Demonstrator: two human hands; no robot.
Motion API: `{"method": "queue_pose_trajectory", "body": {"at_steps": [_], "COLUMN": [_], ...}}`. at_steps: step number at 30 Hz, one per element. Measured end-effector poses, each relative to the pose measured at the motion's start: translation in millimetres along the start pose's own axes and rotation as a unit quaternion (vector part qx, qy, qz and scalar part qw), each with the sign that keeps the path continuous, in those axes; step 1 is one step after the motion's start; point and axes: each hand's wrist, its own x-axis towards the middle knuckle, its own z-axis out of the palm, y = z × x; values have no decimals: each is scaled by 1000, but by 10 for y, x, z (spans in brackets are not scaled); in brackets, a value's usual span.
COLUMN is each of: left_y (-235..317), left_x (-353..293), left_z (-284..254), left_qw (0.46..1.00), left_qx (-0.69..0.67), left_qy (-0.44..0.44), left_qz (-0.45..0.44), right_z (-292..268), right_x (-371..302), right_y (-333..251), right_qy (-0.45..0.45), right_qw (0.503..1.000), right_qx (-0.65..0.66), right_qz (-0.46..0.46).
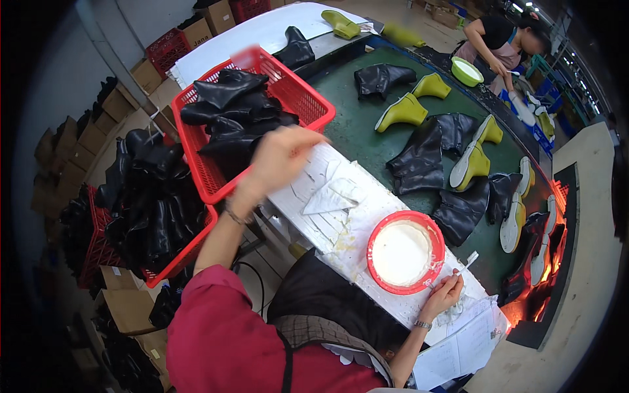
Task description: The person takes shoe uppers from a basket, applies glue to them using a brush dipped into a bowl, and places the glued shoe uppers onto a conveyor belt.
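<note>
My right hand pinches a toothbrush-like white brush beside a red bowl. A thick white paste fills much of that bowl. Motion smears my left hand, which hangs by the near right edge of a red plastic crate; whether it holds anything does not show. Black boots are heaped inside the crate. A crumpled white cloth lies on the white board between my hands.
Black boot uppers and yellow-green soled pieces lie on a green conveyor belt, which leads to a glowing orange heater. More boots fill a crate at left. Papers lie near my right wrist. Another person works across.
</note>
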Motion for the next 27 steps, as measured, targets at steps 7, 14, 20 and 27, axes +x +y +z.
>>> {"method": "queue_pose_trajectory", "body": {"at_steps": [7,14,20,27], "left_y": [-2300,-2637,-2337,-1939], "left_x": [220,705,594,803], "left_z": [-1377,-999,-1235,-1574], "left_qw": [841,844,934,958], "left_qx": [274,-155,-149,-180], "left_qy": [294,369,246,219], "left_qz": [-363,-357,-212,-40], "right_z": [-43,-94,-127,-91], "right_x": [61,113,38,-20], "right_y": [211,108,132,166], "right_qy": [6,38,10,31], "right_qw": [998,996,997,997], "right_qx": [-44,-56,-66,-61], "right_qz": [-55,-62,-29,-43]}}
